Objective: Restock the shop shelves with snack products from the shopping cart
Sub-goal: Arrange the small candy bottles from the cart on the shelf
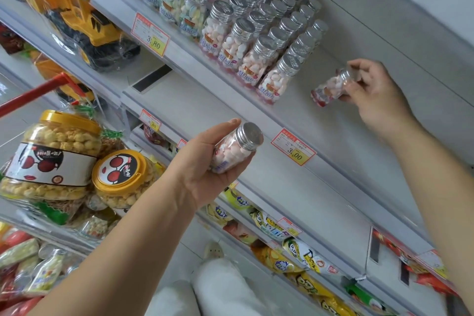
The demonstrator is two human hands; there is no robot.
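My left hand grips a small candy bottle with a silver cap and pink-white sweets, held in front of the shelf edge. My right hand pinches a second bottle of the same kind by its cap end, tilted over the bare right part of the white shelf. Rows of matching silver-capped bottles stand on that shelf to the left of my right hand. The shopping cart with its red handle sits at lower left, holding snack jars and packets.
Two large yellow-lidded popcorn jars lie in the cart. Price tags hang on the shelf rail. A yellow toy truck sits on the shelf to the left. Snack bags fill the lower shelves.
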